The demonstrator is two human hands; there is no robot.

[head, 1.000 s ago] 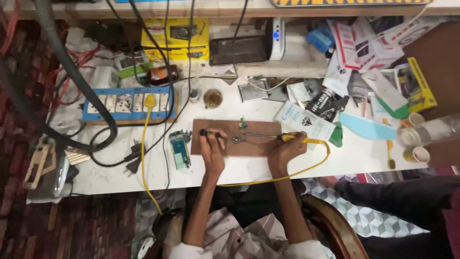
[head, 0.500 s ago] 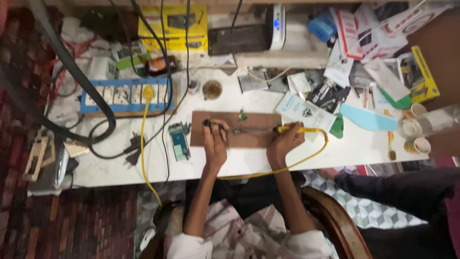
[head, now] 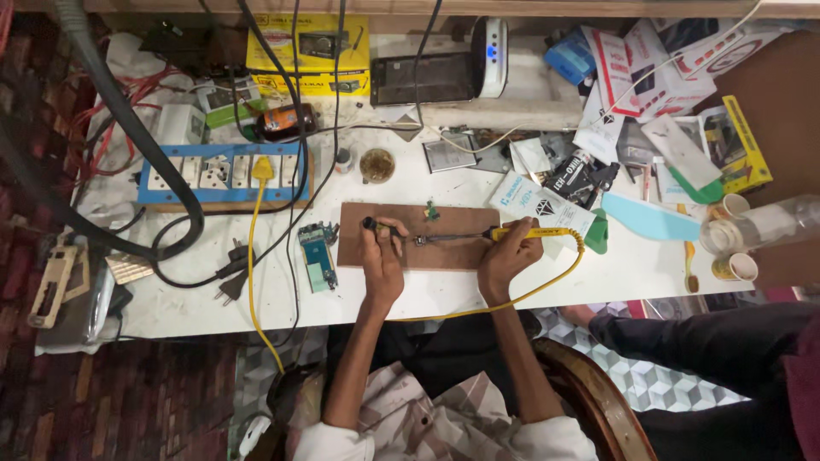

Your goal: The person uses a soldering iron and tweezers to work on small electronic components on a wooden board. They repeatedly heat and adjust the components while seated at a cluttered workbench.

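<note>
Two hands work over a brown board lying flat on the white bench. The right hand is closed around the yellow handle of a soldering iron, whose dark shaft points toward 9 o'clock and ends near the board's middle. The left hand pinches a small dark-tipped tool at the board's left part; what its tip touches is too small to tell. One tiny green part sits on the board at 12 o'clock from the iron's tip.

Just beside the board at 9 o'clock lies one blue-green circuit board. At 11 o'clock stands one blue socket strip with a yellow plug in it — its yellow cord runs down over the bench edge. One small round tin sits at 12 o'clock. A loose black plug lies farther left. At 3 o'clock — two paper cups, well apart from the hands, and a heap of paper packets crowding the board's right end.
</note>
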